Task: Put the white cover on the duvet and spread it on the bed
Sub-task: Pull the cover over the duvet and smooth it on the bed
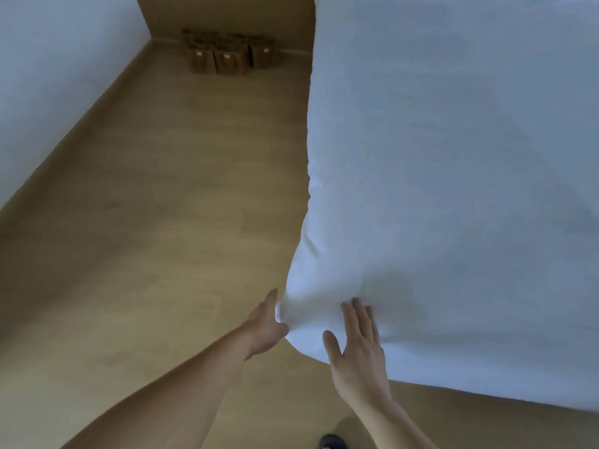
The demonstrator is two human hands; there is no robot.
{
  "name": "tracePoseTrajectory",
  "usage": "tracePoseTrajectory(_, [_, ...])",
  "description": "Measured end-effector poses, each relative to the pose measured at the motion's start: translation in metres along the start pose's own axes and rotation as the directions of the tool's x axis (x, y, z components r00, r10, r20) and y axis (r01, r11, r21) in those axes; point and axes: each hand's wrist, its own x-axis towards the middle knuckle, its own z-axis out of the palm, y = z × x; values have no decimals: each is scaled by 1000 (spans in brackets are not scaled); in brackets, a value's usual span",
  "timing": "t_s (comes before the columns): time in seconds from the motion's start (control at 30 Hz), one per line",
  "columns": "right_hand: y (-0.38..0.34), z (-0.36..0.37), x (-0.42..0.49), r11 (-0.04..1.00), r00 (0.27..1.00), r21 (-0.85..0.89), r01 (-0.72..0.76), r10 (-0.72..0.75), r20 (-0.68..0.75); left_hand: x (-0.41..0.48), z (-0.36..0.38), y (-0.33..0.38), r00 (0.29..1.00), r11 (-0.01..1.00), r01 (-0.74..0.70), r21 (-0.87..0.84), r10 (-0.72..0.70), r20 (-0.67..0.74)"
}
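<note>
The white covered duvet point(453, 173) lies spread over the bed and fills the right side of the view, its near corner hanging over the bed's edge. My left hand point(265, 322) touches the left side of that corner, thumb and fingers against the fabric. My right hand point(359, 348) rests flat on top of the corner with its fingers straight. The bed itself is hidden under the duvet.
Wooden floor point(168, 222) runs along the left of the bed. A white wall point(48, 76) bounds it on the left. Several brown boxes point(227, 53) stand against the far wall. A dark shoe tip point(330, 442) shows at the bottom edge.
</note>
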Motion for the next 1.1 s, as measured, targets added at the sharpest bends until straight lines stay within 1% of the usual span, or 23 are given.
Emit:
tracePoseTrajectory(0.07, [8, 27, 2, 999, 991, 41, 26, -21, -131, 19, 10, -11, 996, 996, -70, -59, 73, 52])
tracePoseTrajectory(0.13, [12, 46, 5, 997, 969, 46, 59, -46, -241, 31, 18, -18, 992, 991, -95, -93, 102, 70])
tracePoseTrajectory(0.2, [13, 55, 5, 995, 951, 64, 82, -59, -303, 34, 24, -24, 991, 990, -104, -92, 111, 79])
tracePoseTrajectory(0.27, [14, 62, -1, 991, 946, 118, 62, -21, -322, 26, 31, -31, 990, 987, -101, -126, 113, 87])
tracePoseTrajectory(0.33, [15, 67, -13, 981, 933, 193, 2, 68, -354, 9, 38, -38, 992, 967, -98, -235, 115, 59])
tracePoseTrajectory(0.4, [19, 72, -35, 936, 890, 334, -114, 246, -384, -16, 45, -37, 993, 925, -112, -364, 122, 4])
tracePoseTrajectory(0.43, [25, 77, -46, 877, 856, 439, -193, 369, -362, -29, 47, -34, 994, 897, -103, -429, 110, -9])
tracePoseTrajectory(0.47, [28, 77, -58, 783, 810, 555, -280, 504, -302, -39, 49, -31, 994, 861, -97, -499, 104, -14])
tracePoseTrajectory(0.5, [34, 79, -69, 637, 742, 677, -368, 640, -199, -50, 52, -26, 995, 824, -76, -561, 95, 5])
tracePoseTrajectory(0.53, [38, 80, -82, 466, 668, 779, -421, 740, -81, -60, 55, -21, 997, 785, -42, -618, 74, 26])
tracePoseTrajectory(0.57, [40, 81, -93, 289, 602, 858, -424, 798, 29, -71, 57, -15, 997, 749, 5, -662, 46, 59])
tracePoseTrajectory(0.6, [40, 79, -104, 121, 556, 919, -376, 822, 119, -82, 58, -10, 996, 718, 56, -694, 9, 90])
tracePoseTrajectory(0.63, [38, 75, -112, -53, 532, 956, -288, 821, 207, -91, 58, -4, 992, 698, 97, -709, -9, 128])
tracePoseTrajectory(0.67, [34, 67, -121, -226, 554, 955, -191, 779, 295, -103, 57, 4, 986, 692, 127, -711, -12, 165])
tracePoseTrajectory(0.7, [30, 58, -128, -378, 609, 918, -119, 702, 368, -111, 56, 10, 982, 690, 131, -711, 7, 188])
tracePoseTrajectory(0.73, [26, 50, -134, -478, 679, 875, -79, 617, 398, -118, 55, 17, 980, 687, 122, -717, 29, 195])
tracePoseTrajectory(0.77, [24, 44, -139, -535, 727, 843, -51, 559, 399, -123, 54, 21, 982, 688, 104, -719, 44, 184])
tracePoseTrajectory(0.8, [20, 37, -146, -580, 760, 815, -18, 522, 388, -129, 53, 24, 982, 689, 91, -719, 58, 180])
tracePoseTrajectory(0.83, [18, 33, -151, -598, 783, 802, 0, 499, 372, -133, 53, 25, 980, 688, 86, -720, 73, 187])
tracePoseTrajectory(0.9, [11, 23, -161, -590, 809, 807, -9, 470, 353, -140, 58, 17, 976, 694, 76, -716, 94, 195])
tracePoseTrajectory(0.97, [9, 15, -169, -561, 795, 828, -13, 497, 349, -147, 71, 1, 978, 766, 50, -641, 91, 186])
tracePoseTrajectory(1.03, [3, 8, -180, -509, 786, 861, -1, 531, 316, -159, 87, -12, 968, 837, 37, -546, 105, 226])
tracePoseTrajectory(1.1, [-3, 12, -195, -456, 752, 890, -9, 584, 306, -169, 101, -20, 952, 829, 42, -557, 136, 275])
